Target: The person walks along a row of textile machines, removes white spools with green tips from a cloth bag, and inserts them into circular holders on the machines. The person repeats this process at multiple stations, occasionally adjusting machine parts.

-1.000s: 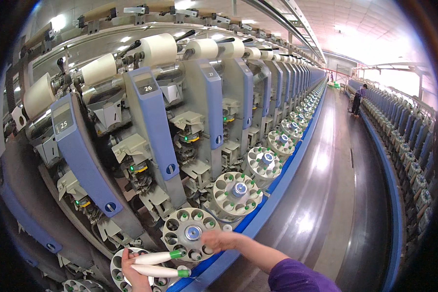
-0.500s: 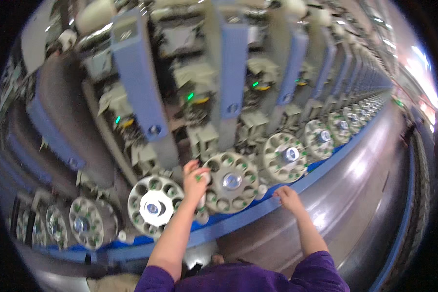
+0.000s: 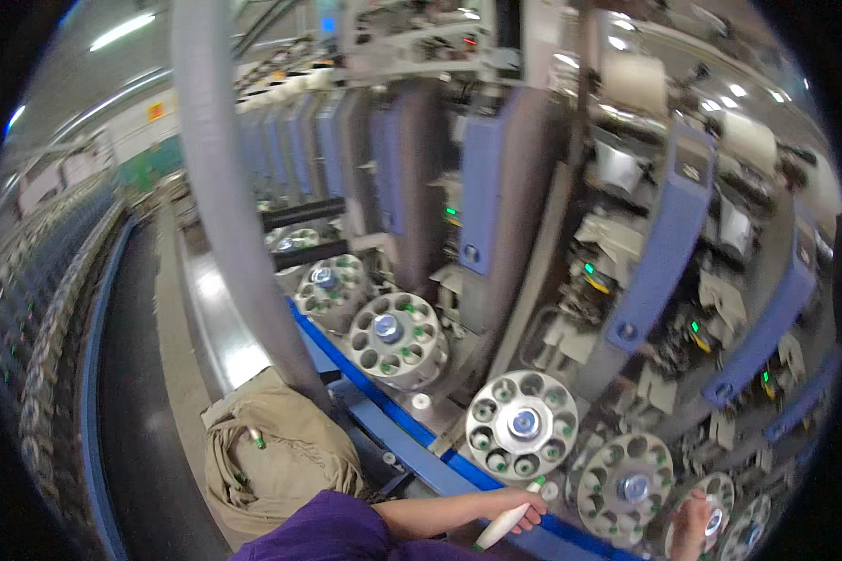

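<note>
My left hand (image 3: 526,508) is closed around a white yarn bobbin (image 3: 503,526) with a green tip, held tilted in front of the blue rail. Just beyond that hand stands a round bobbin magazine (image 3: 524,424) with a ring of pockets, several holding green-tipped bobbins. To the right is a second magazine (image 3: 633,488). My right hand (image 3: 690,525), smeared by motion, is at the lower right in front of another magazine (image 3: 717,494); its fingers are too blurred to read.
A beige cloth sack (image 3: 281,455) sits low on the left, with a loose green-tipped bobbin (image 3: 255,437) on it. A grey post (image 3: 217,187) rises beside the sack. Blue machine panels (image 3: 664,238) line the row, and a blue rail (image 3: 468,470) runs below the magazines.
The view has swung left, bringing the sack and aisle into sight. My left hand has left the magazine and now holds a bobbin. My right hand is now at the lower right.
</note>
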Demonstrator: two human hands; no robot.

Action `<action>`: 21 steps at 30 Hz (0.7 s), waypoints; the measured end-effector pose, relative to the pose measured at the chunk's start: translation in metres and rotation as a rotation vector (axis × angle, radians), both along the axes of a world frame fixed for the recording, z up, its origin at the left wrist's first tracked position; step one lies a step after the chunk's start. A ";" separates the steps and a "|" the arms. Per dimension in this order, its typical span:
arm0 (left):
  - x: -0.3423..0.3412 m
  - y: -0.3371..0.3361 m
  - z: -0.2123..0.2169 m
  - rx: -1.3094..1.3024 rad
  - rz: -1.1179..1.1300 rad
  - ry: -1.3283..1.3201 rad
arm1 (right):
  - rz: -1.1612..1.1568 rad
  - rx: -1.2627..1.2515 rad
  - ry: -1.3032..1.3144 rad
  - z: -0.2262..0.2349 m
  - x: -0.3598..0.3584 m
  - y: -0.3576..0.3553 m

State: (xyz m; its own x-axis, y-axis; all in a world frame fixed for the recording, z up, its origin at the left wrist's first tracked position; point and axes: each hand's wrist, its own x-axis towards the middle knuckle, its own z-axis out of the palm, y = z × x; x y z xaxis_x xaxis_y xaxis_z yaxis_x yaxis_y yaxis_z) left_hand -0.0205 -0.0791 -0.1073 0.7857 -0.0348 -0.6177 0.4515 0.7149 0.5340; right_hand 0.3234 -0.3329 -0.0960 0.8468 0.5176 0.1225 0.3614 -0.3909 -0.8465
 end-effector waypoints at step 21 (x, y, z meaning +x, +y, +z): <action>-0.304 0.112 0.096 0.438 1.688 -0.520 | 1.264 -0.363 0.849 0.010 -0.456 0.244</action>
State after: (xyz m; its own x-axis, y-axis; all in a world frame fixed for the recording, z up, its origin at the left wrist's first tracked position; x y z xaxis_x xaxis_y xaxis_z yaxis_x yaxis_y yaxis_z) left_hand -0.3241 0.0332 -0.0118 -0.1031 0.9922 -0.0705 -0.7821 -0.0370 0.6221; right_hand -0.1324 -0.0887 -0.0865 -0.3887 0.8142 -0.4312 0.0842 -0.4347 -0.8967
